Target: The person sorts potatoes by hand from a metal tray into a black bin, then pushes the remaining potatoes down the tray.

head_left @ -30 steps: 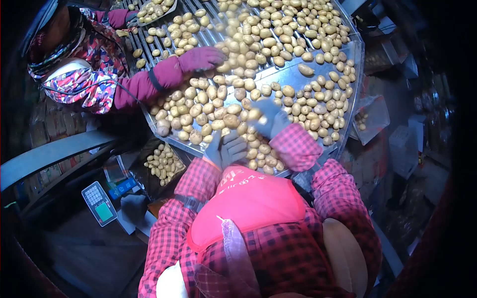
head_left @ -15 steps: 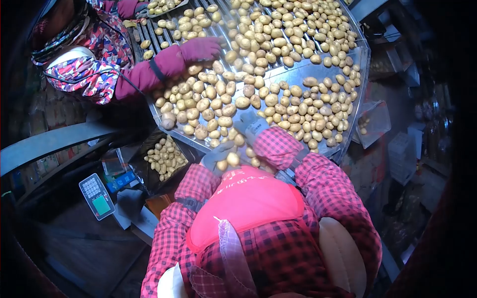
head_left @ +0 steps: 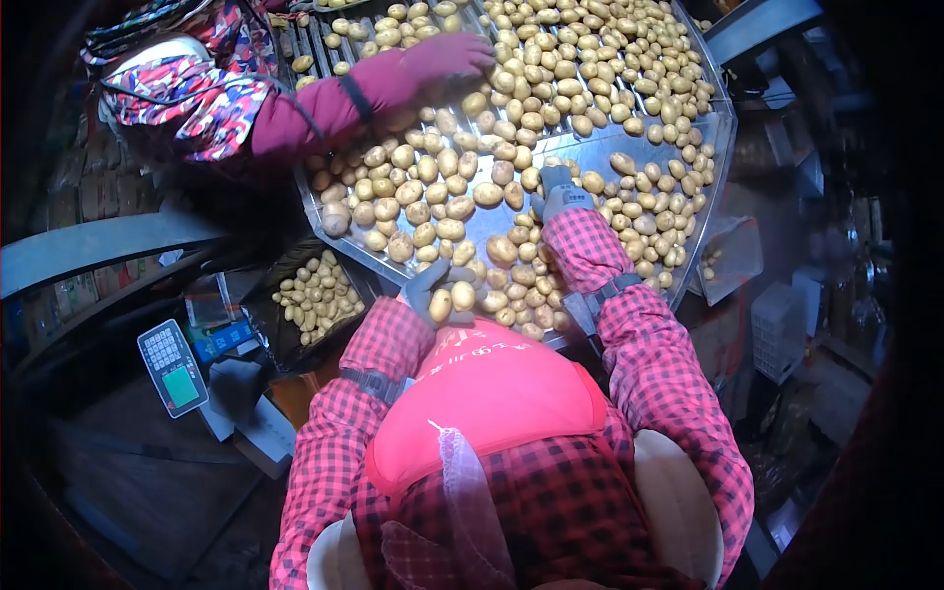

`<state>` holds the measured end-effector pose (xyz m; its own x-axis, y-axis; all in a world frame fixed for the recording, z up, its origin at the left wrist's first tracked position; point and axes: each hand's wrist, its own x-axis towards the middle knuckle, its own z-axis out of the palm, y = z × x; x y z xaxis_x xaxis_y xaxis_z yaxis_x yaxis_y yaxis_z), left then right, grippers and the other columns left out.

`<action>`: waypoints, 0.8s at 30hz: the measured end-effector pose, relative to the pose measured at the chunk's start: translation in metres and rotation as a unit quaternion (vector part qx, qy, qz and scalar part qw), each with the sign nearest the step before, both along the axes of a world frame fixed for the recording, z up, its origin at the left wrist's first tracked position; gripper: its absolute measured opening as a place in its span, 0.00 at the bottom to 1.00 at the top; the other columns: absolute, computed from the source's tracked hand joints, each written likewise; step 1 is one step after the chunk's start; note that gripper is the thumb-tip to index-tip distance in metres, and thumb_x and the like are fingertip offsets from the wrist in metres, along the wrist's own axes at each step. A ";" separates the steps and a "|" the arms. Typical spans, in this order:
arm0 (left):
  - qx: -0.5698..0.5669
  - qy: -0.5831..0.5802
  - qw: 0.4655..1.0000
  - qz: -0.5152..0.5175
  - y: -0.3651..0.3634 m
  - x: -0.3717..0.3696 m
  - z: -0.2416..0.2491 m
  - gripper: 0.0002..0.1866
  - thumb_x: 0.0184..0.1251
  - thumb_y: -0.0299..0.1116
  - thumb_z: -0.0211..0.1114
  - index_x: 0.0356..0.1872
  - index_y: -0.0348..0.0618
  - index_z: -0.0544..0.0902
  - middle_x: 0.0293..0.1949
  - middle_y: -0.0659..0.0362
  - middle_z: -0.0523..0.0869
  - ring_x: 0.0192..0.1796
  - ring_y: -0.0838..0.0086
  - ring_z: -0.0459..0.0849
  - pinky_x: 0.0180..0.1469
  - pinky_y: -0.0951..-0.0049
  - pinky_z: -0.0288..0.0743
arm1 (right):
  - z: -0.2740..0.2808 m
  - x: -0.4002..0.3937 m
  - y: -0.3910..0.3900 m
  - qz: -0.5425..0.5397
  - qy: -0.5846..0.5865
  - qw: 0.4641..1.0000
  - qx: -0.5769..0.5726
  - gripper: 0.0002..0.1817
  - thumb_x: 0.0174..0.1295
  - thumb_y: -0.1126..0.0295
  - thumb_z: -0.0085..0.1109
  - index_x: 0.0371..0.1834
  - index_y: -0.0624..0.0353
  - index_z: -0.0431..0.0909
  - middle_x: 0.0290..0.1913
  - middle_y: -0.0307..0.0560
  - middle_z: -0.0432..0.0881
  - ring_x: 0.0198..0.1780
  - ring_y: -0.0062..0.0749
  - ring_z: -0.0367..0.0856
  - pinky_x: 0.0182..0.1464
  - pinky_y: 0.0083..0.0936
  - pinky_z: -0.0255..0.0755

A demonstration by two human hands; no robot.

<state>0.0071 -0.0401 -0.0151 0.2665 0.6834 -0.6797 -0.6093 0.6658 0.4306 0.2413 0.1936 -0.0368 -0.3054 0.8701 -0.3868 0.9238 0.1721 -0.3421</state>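
Observation:
My left hand (head_left: 421,288), in a grey glove, is curled round two potatoes (head_left: 452,299) at the near edge of the metal sorting table (head_left: 472,200), close to my pink apron. Farther forward and to the right, my right hand (head_left: 560,189) wears a grey glove too. It reaches down among loose potatoes (head_left: 594,182), thumb apart from the fingers; its fingertips are partly hidden. Between my arms a group of potatoes (head_left: 531,295) lies against the near edge.
A co-worker's gloved hand (head_left: 452,57) reaches over the slatted part of the table from the left. Below the left edge stands a container of potatoes (head_left: 317,295). A scale display (head_left: 173,367) is at lower left; a clear bin (head_left: 733,261) hangs at right.
My right hand has moved forward and right, away from the near edge, where more potatoes now lie. My left hand still holds potatoes. The co-worker's arm has shifted right and farther over the table.

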 end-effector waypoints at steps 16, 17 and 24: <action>-0.087 -0.089 0.985 0.120 0.014 0.021 0.040 0.30 0.80 0.56 0.43 0.63 0.39 0.75 0.54 0.53 0.83 0.55 0.58 0.83 0.53 0.59 0.78 | 0.038 -0.053 -0.040 0.183 0.216 0.958 -0.040 0.26 0.60 0.51 0.66 0.59 0.51 0.80 0.56 0.52 0.84 0.56 0.48 0.84 0.56 0.41 0.77; -0.086 -0.071 0.987 0.117 0.011 0.020 0.040 0.31 0.80 0.56 0.43 0.62 0.38 0.76 0.54 0.52 0.84 0.54 0.57 0.83 0.52 0.58 0.79 | 0.012 -0.061 -0.030 0.231 0.149 0.961 0.033 0.25 0.62 0.53 0.63 0.62 0.49 0.78 0.58 0.52 0.83 0.57 0.50 0.83 0.56 0.42 0.78; -0.118 -0.100 0.979 0.129 0.002 0.004 0.032 0.28 0.78 0.50 0.49 0.59 0.32 0.78 0.51 0.44 0.85 0.51 0.54 0.85 0.47 0.56 0.81 | -0.020 -0.074 -0.033 0.289 -0.017 0.955 -0.058 0.25 0.63 0.56 0.61 0.63 0.46 0.74 0.59 0.52 0.80 0.57 0.50 0.82 0.55 0.42 0.77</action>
<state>0.0110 -0.0379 0.0168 0.2497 0.5756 -0.7787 -0.8269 0.5452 0.1379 0.1673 0.1610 -0.0563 -0.7076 0.5110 -0.4881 0.6967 0.6199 -0.3609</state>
